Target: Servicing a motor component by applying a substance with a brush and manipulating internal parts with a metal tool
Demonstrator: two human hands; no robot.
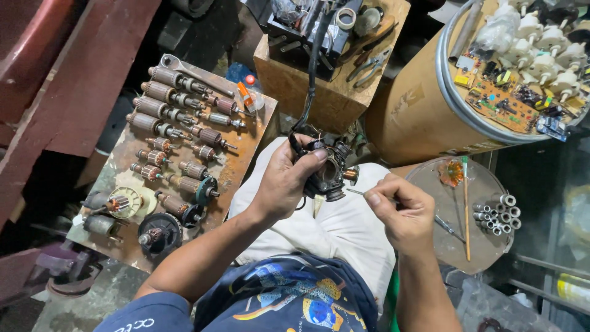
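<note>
Two hands on the job: left hand (284, 183) has its fingers wrapped tight around the dark motor housing (327, 173), held above the lap with its black cable (312, 67) running up to the wooden box (319, 92); right hand (399, 212) pinches a thin metal tool (355, 192), tip just at the housing's side. Keep the left grip locked, brace the right wrist, feed the tip in gently. Armatures (166, 114) sit on the rusty table (246, 160), well apart.

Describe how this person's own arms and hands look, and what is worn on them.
Both forearms are bare from elbow to wrist. The left hand and the right hand wear no gloves, and no rings or watch show. A short dark blue sleeve with pale lettering covers the left upper arm.
</note>
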